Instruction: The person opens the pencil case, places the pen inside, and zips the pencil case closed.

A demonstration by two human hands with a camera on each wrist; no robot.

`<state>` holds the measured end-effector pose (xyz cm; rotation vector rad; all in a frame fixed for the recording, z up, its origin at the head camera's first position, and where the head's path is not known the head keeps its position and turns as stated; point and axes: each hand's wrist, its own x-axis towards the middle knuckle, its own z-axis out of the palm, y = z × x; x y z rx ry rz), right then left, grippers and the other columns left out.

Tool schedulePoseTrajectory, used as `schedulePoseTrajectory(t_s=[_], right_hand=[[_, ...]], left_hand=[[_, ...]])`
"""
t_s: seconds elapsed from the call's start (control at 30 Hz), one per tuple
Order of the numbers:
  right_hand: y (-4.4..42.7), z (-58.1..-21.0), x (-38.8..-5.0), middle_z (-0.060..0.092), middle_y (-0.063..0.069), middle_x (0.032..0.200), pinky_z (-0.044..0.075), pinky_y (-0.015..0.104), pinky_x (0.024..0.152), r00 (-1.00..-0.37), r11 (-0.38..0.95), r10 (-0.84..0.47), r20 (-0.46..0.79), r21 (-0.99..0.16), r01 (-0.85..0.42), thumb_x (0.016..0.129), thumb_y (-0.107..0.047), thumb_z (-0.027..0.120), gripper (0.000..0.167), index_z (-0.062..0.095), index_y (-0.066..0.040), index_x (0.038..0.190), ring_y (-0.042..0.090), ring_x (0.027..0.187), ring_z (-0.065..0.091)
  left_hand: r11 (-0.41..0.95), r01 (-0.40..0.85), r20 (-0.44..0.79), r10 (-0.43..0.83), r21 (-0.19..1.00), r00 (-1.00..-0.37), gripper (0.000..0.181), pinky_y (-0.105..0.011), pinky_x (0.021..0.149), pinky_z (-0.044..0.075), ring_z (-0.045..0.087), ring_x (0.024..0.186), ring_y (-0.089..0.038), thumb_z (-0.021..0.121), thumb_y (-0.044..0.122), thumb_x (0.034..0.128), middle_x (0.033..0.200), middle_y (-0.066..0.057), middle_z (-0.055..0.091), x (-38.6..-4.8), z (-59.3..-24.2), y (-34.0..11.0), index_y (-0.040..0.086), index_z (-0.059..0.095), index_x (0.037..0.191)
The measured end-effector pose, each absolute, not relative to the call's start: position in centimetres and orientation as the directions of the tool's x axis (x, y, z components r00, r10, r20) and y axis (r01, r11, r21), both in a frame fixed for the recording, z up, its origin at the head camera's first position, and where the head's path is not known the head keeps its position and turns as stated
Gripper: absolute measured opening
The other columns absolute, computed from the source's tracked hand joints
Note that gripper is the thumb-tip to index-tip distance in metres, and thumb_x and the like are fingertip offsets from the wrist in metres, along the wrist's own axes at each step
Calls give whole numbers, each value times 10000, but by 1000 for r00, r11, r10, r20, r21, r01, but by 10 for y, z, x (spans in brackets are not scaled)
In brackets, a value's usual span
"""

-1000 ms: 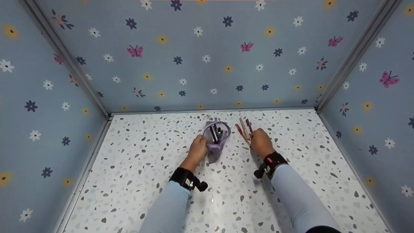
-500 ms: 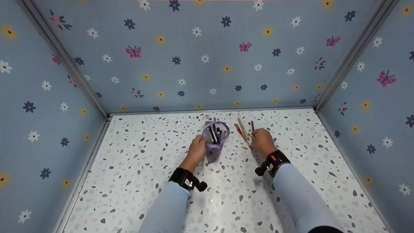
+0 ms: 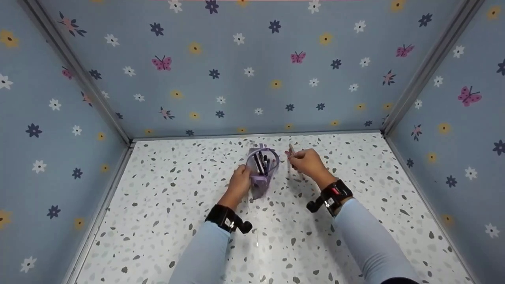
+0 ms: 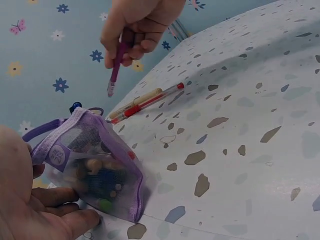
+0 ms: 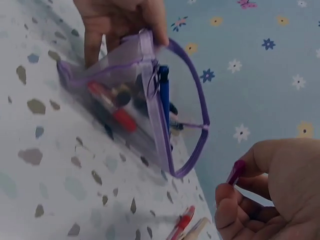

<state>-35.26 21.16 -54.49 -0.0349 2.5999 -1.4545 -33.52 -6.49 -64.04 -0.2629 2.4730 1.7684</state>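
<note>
My left hand [image 3: 240,181] grips the side of a purple mesh pencil pouch [image 4: 131,170], whose zippered mouth gapes open. Through the mesh I see several pens and markers, among them a blue pen [image 5: 164,95] sticking up at the mouth and a red-capped one [image 5: 124,120]. To the right of the pouch, my right hand [image 3: 311,165] pinches a magenta pen [image 4: 118,65] between thumb and fingers, raised above the table with its clear end downward. Beneath that hand, a red pen [image 4: 148,103] and a beige pen [image 4: 146,96] lie side by side on the table.
The white speckled tabletop [image 3: 169,221] meets a blue flowered back panel [image 3: 236,90] just behind the pouch. Similar panels with grey metal frames stand at left and right. Each wrist carries a black strapped camera [image 3: 223,217].
My right hand has picked the magenta pen up off the table and moved left with it, toward the pouch. My left hand keeps its hold on the pouch.
</note>
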Motion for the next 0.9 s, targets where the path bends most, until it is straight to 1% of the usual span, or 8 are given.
schedulePoseTrajectory(t_s=[0.2,0.4,0.57,0.63,0.7,0.77,0.87,0.9], right_hand=[[183,-534,-346,781,13,894,591,277,706,-961,438,-238,-139,-899,21,1079,-262,739,315,855,6,1198,146,788,699],[153,-539,-347,843,135,1086,568,260,718,-937,471,-325,-126,-881,-45,1078,-227,722,327,835,-14,1299,145,846,710],[136,-546,-350,840,143,1243,616,308,849,-918,554,-392,-65,-813,-179,1085,-173,736,305,820,-50,1352,168,984,753],[136,-548,-352,837,147,1249,647,392,925,-920,576,-390,-36,-789,-213,1093,-153,733,287,819,-41,1343,220,1032,780],[142,-551,-354,840,154,1225,583,458,1139,-934,596,-357,-3,-771,-225,1094,-132,729,255,827,-20,1300,286,1012,800],[151,-554,-357,834,160,1234,532,546,1204,-952,620,-306,18,-755,-213,1103,-124,718,226,829,-4,1259,342,1108,797],[170,-562,-362,824,188,1249,535,547,1186,-978,672,-207,21,-724,-158,1110,-115,688,223,817,18,1234,389,1158,779],[176,-565,-363,816,198,1258,597,526,1072,-985,692,-174,15,-710,-133,1114,-115,679,224,813,21,1233,388,1156,771]], left_hand=[[330,-201,-179,-95,922,-979,365,-524,1171,503,632,1285,-318,428,444,1185,1366,-149,656,-348,-662,-67,181,674,1245],[292,-187,-173,-74,938,-982,454,-571,1273,442,585,1474,-361,402,478,1185,1536,-183,622,-346,-663,-68,178,692,1365],[247,-205,-184,-103,947,-977,410,-515,1246,460,605,1406,-320,431,425,1185,1493,-162,645,-345,-663,-68,152,703,1327],[251,-193,-169,-115,948,-979,361,-480,1187,487,621,1296,-284,440,412,1181,1392,-126,664,-351,-672,-68,167,701,1224],[240,-183,-158,-119,953,-980,334,-461,1135,509,642,1219,-285,459,406,1174,1311,-126,675,-354,-677,-68,173,696,1147],[255,-160,-132,-122,954,-984,331,-439,1097,521,643,1177,-271,462,399,1168,1270,-125,675,-343,-661,-68,160,689,1136],[261,-163,-134,-124,952,-983,333,-438,1073,525,640,1153,-276,470,416,1169,1249,-130,669,-343,-661,-68,160,678,1123],[264,-161,-133,-122,951,-984,338,-454,1086,523,641,1171,-286,466,421,1172,1262,-136,667,-343,-662,-68,158,675,1131]])
